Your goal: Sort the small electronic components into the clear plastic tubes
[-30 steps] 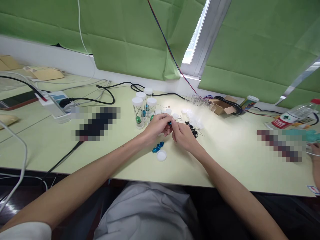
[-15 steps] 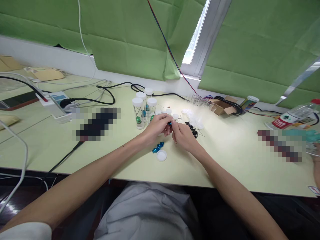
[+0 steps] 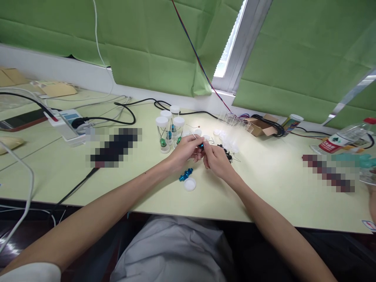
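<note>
My left hand and my right hand meet over the table. Both are closed at the fingertips around a small shiny blue part, mostly hidden by the fingers. A thin metal wire sticks up by my left thumb. Below the hands lie several blue metallic parts, beside a white round lid. Clear tubes with white lids stand left of my left hand, holding green or blue pieces and dark wires. Small black parts lie just beyond my right hand.
White caps and clear empty tubes are at the back. Further right are an open cardboard box with black cable and a plastic bottle. A power strip and cables lie left. Part of another person's arm shows at the right edge.
My hands stay together on the blue part, with only a slight shift of the fingers; a bit more of the part shows. The view has tilted very slightly.
</note>
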Available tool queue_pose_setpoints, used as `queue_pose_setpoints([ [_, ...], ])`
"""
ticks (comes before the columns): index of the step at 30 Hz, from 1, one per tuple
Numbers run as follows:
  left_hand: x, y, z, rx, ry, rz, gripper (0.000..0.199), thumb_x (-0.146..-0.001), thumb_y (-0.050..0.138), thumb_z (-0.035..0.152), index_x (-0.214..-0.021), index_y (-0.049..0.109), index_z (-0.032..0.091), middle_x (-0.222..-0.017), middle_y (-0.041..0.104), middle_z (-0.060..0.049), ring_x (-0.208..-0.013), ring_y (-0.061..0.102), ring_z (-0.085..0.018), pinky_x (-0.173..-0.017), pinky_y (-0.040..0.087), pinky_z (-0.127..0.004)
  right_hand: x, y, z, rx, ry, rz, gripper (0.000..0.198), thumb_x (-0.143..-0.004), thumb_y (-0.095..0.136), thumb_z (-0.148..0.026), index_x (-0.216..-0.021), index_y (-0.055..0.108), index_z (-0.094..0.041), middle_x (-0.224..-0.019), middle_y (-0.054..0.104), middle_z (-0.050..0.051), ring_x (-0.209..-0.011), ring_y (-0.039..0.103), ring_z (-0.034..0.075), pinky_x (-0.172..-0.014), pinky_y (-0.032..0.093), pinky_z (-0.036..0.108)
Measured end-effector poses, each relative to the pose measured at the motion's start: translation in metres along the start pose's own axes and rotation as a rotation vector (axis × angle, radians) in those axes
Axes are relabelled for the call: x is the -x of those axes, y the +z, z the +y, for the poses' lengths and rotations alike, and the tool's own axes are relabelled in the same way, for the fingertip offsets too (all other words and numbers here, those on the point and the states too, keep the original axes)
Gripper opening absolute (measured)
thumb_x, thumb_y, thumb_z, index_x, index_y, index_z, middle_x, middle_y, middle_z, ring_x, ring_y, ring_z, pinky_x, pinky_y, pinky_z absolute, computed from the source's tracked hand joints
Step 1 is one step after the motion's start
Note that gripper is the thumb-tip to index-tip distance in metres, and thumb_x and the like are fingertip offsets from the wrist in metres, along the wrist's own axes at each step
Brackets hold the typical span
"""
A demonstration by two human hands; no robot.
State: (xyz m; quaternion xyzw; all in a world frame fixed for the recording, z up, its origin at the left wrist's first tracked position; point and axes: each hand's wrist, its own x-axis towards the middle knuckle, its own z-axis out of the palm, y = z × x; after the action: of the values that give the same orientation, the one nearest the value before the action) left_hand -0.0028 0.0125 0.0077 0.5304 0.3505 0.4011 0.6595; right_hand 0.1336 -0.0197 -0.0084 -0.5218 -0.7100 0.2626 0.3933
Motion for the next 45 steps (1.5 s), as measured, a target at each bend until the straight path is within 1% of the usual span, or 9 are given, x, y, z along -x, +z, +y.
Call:
queue_pose_setpoints([
  [8,0.0004,0.0004,0.0002,0.027,0.001,-0.009,0.021,-0.089,0.059,0.029,-0.074,0.053,0.017,-0.062,0.052,-0.002,-0.05,0.053,-0.011,-0.04,0.036,-0.019,-0.0009,-0.0001,0.0004,-0.013,0.038,0.015,0.072,-0.101,0.022,-0.06,-0.048,0.05,-0.021,-0.045,0.055,0.001,-0.053,0.056,0.015,-0.065,0.042,0.026],
  [12,0.0,-0.0006,-0.0008,0.034,0.008,-0.024,0.022,-0.089,0.06,0.03,-0.074,0.053,0.017,-0.062,0.051,-0.001,-0.05,0.053,-0.01,-0.04,0.036,-0.019,-0.0008,0.0,-0.0001,-0.022,0.037,0.019,0.072,-0.101,0.023,-0.061,-0.047,0.049,-0.021,-0.044,0.054,0.001,-0.053,0.056,0.015,-0.065,0.042,0.026],
  [16,-0.0004,-0.0019,-0.0017,0.034,0.015,-0.037,0.023,-0.089,0.061,0.031,-0.074,0.053,0.016,-0.062,0.05,-0.001,-0.05,0.053,-0.01,-0.041,0.036,-0.019,-0.0003,-0.0004,-0.0002,-0.037,0.038,0.017,0.071,-0.1,0.023,-0.063,-0.05,0.051,-0.021,-0.043,0.053,0.001,-0.052,0.056,0.015,-0.064,0.043,0.026],
  [23,-0.0012,-0.0025,-0.0029,0.033,0.022,-0.043,0.022,-0.089,0.061,0.031,-0.075,0.054,0.016,-0.063,0.052,-0.002,-0.051,0.053,-0.01,-0.041,0.036,-0.019,-0.0006,-0.0008,0.0008,-0.039,0.037,0.016,0.072,-0.099,0.022,-0.065,-0.05,0.051,-0.021,-0.043,0.053,0.001,-0.05,0.056,0.015,-0.063,0.043,0.026],
  [33,-0.0008,-0.0013,-0.003,0.011,0.017,-0.029,0.021,-0.088,0.061,0.031,-0.074,0.053,0.017,-0.061,0.052,-0.001,-0.049,0.053,-0.01,-0.042,0.036,-0.02,0.0,-0.0016,-0.0007,0.002,0.018,0.003,0.072,-0.103,0.022,-0.057,-0.046,0.049,-0.022,-0.044,0.054,0.001,-0.053,0.057,0.015,-0.066,0.044,0.026],
  [36,-0.0004,-0.0007,-0.0031,-0.004,0.014,-0.009,0.021,-0.087,0.061,0.031,-0.073,0.053,0.018,-0.06,0.051,0.0,-0.047,0.051,-0.009,-0.041,0.035,-0.02,0.0005,-0.0018,-0.0015,0.002,0.017,-0.001,0.072,-0.103,0.024,-0.056,-0.044,0.048,-0.023,-0.044,0.054,0.001,-0.054,0.059,0.015,-0.067,0.044,0.026],
  [41,-0.001,-0.0008,-0.0037,-0.043,0.016,0.003,0.02,-0.087,0.06,0.029,-0.073,0.054,0.018,-0.058,0.051,0.0,-0.047,0.051,-0.01,-0.043,0.037,-0.02,0.0,-0.0017,-0.0021,0.02,0.011,-0.012,0.07,-0.105,0.024,-0.048,-0.043,0.047,-0.024,-0.042,0.053,0.002,-0.06,0.063,0.017,-0.071,0.045,0.027],
  [45,-0.0009,-0.0007,-0.0032,-0.045,0.009,0.003,0.02,-0.087,0.06,0.03,-0.073,0.053,0.018,-0.059,0.052,-0.001,-0.047,0.051,-0.01,-0.043,0.037,-0.02,-0.0001,-0.0012,-0.002,0.033,0.008,-0.015,0.07,-0.105,0.024,-0.048,-0.043,0.046,-0.024,-0.043,0.054,0.002,-0.057,0.06,0.017,-0.072,0.045,0.027],
])
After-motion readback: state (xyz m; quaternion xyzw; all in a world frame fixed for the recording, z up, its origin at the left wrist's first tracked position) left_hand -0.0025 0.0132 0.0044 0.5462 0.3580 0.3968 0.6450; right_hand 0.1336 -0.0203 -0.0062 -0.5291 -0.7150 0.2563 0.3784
